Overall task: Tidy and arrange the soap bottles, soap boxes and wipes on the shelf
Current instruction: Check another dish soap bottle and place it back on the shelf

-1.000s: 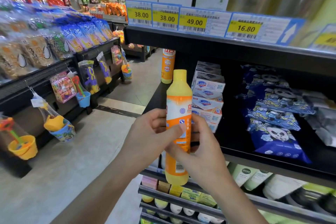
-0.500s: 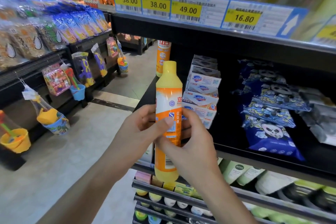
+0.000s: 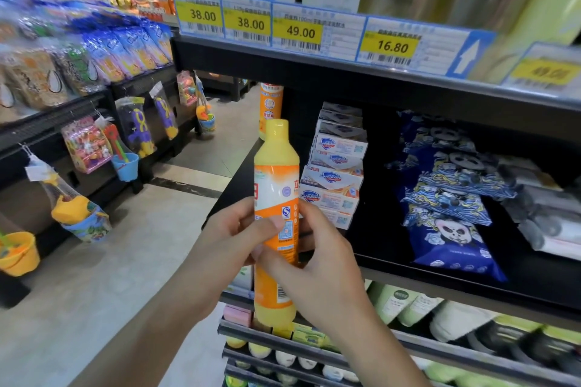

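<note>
We hold the orange soap bottle [image 3: 276,217] upright in front of the shelf [image 3: 440,280], off its left front corner and not yet resting on it. Our left hand [image 3: 226,239] wraps its fingers round the bottle's middle from the left with the thumb across the label, and our right hand [image 3: 317,264] pinches the same stretch from the right, so both hands grip the bottle. A second orange bottle [image 3: 270,107] already stands far back at the shelf's left edge. The soap boxes [image 3: 336,173] sit stacked in a leaning pile just right of the bottle we hold, and the blue wipes packs [image 3: 452,207] lie overlapping toward the middle, with grey packs [image 3: 547,210] heaped at the right end. We judge the task to be at an early stage: this bottle needs a place on the shelf, and the boxes and wipes look as if they need straightening.
</note>
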`<action>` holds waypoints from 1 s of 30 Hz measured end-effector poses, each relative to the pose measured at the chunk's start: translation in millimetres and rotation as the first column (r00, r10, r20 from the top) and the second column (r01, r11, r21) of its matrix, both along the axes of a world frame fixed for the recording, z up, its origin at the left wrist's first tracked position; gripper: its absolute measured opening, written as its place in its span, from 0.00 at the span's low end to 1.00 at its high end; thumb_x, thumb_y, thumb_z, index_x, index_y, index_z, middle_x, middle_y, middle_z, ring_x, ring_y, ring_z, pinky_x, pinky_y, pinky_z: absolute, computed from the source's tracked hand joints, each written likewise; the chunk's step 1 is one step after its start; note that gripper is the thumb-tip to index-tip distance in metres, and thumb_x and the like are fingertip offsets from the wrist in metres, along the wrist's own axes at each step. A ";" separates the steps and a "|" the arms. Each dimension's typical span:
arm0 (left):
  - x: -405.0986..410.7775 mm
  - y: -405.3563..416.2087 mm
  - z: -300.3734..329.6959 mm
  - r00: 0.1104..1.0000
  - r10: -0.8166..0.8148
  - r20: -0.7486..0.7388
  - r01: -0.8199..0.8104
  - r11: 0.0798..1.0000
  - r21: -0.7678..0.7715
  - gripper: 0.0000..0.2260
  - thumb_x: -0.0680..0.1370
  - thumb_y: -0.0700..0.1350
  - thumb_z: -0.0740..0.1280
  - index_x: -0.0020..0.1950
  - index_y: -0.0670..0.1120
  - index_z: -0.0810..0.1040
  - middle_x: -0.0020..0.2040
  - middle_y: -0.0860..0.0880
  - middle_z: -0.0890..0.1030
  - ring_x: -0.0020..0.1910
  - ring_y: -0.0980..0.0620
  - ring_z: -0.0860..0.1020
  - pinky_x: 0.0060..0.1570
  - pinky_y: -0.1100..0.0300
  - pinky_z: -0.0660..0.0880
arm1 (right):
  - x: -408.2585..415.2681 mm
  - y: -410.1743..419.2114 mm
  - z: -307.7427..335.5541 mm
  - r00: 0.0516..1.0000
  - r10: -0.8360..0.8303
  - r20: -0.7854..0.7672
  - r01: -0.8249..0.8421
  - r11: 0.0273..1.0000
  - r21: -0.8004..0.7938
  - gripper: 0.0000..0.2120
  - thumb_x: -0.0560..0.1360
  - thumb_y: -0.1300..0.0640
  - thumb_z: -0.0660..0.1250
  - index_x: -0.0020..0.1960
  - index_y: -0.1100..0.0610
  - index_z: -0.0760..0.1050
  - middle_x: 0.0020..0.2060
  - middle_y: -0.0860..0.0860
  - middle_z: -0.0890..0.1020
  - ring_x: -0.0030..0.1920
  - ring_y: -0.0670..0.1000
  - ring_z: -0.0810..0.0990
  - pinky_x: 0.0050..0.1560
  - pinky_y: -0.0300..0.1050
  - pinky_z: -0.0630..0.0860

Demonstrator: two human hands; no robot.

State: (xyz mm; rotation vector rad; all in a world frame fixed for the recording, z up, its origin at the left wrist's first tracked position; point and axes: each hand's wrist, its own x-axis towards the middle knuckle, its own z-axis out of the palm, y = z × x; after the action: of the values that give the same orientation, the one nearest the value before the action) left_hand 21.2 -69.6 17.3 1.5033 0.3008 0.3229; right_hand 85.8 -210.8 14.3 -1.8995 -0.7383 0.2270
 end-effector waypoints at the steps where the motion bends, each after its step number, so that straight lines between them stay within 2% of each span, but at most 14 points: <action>1: 0.3 0.0 0.1 1.000 0.010 -0.001 -0.010 1.000 0.003 0.21 0.73 0.54 0.71 0.65 0.53 0.82 0.55 0.49 0.88 0.54 0.47 0.87 0.57 0.46 0.83 | -0.5 0.1 -0.5 1.000 -0.008 0.002 0.008 1.000 -0.002 0.29 0.72 0.40 0.77 0.70 0.35 0.70 0.57 0.38 0.81 0.56 0.38 0.79 0.53 0.40 0.81; 5: 2.2 0.6 1.5 0.998 0.067 -0.007 -0.067 0.997 -0.025 0.21 0.71 0.54 0.71 0.63 0.52 0.82 0.53 0.50 0.88 0.52 0.48 0.87 0.52 0.51 0.83 | -2.4 -1.8 -2.7 0.996 -0.081 0.022 0.081 0.997 -0.003 0.36 0.66 0.31 0.77 0.70 0.31 0.66 0.59 0.36 0.75 0.55 0.40 0.78 0.52 0.44 0.81; 7: 2.7 0.3 4.1 0.996 0.085 -0.012 -0.085 0.995 -0.047 0.20 0.71 0.53 0.72 0.63 0.52 0.82 0.52 0.49 0.88 0.51 0.48 0.88 0.50 0.51 0.83 | -4.4 -1.9 -3.3 0.995 -0.101 0.001 0.101 0.995 0.022 0.37 0.64 0.30 0.77 0.68 0.31 0.66 0.58 0.38 0.76 0.52 0.41 0.79 0.50 0.45 0.82; 10: 2.7 -1.9 7.9 0.995 0.094 -0.025 -0.095 0.994 -0.056 0.16 0.75 0.48 0.73 0.63 0.51 0.82 0.53 0.48 0.88 0.52 0.45 0.88 0.53 0.47 0.84 | -6.4 1.0 -3.9 0.993 -0.117 -0.029 0.119 0.991 0.060 0.33 0.63 0.33 0.79 0.63 0.35 0.68 0.54 0.41 0.79 0.49 0.43 0.81 0.46 0.46 0.83; 13: 2.8 -5.1 10.2 0.993 0.111 -0.030 -0.112 0.993 -0.025 0.12 0.79 0.44 0.73 0.61 0.52 0.82 0.52 0.51 0.89 0.50 0.49 0.88 0.48 0.53 0.85 | -6.0 3.5 -4.4 0.992 -0.122 -0.039 0.125 0.990 0.063 0.33 0.64 0.35 0.81 0.62 0.35 0.68 0.52 0.43 0.80 0.48 0.44 0.82 0.45 0.48 0.84; 16: 4.4 -6.4 11.1 0.992 0.121 -0.033 -0.122 0.993 -0.011 0.15 0.75 0.48 0.75 0.61 0.53 0.82 0.51 0.53 0.88 0.50 0.52 0.88 0.43 0.59 0.84 | -5.4 3.5 -4.3 0.990 -0.137 -0.025 0.138 0.989 0.044 0.32 0.64 0.37 0.81 0.62 0.36 0.68 0.50 0.43 0.81 0.47 0.44 0.83 0.45 0.49 0.84; 20: 4.5 -7.6 11.8 0.992 0.120 -0.033 -0.120 0.993 -0.010 0.22 0.68 0.54 0.76 0.61 0.54 0.81 0.51 0.54 0.88 0.49 0.53 0.87 0.42 0.61 0.84 | -5.7 1.5 -3.6 0.990 -0.136 -0.026 0.137 0.988 0.073 0.27 0.66 0.41 0.80 0.59 0.36 0.70 0.47 0.41 0.82 0.45 0.44 0.83 0.45 0.50 0.83; 24: 4.2 -9.5 14.1 0.992 0.117 -0.044 -0.116 0.993 0.003 0.24 0.66 0.56 0.77 0.61 0.56 0.79 0.51 0.55 0.88 0.50 0.54 0.87 0.47 0.56 0.85 | -6.4 -1.2 -1.6 0.990 -0.134 -0.040 0.138 0.985 0.106 0.24 0.67 0.45 0.81 0.57 0.37 0.73 0.47 0.39 0.82 0.44 0.42 0.83 0.43 0.45 0.83; 30: 2.8 -15.2 14.1 0.995 0.092 -0.040 -0.093 0.996 -0.011 0.19 0.73 0.51 0.76 0.63 0.54 0.80 0.53 0.52 0.88 0.51 0.53 0.87 0.43 0.63 0.83 | -4.0 -6.1 3.4 0.985 -0.125 -0.121 0.145 0.975 0.171 0.19 0.68 0.49 0.81 0.55 0.40 0.77 0.45 0.37 0.83 0.42 0.41 0.82 0.37 0.33 0.78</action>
State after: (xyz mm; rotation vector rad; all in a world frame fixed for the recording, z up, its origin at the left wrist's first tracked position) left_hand 24.0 -84.8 31.3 1.4866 0.4043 0.3646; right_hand 81.9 -216.8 17.7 -1.7430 -0.5347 0.1719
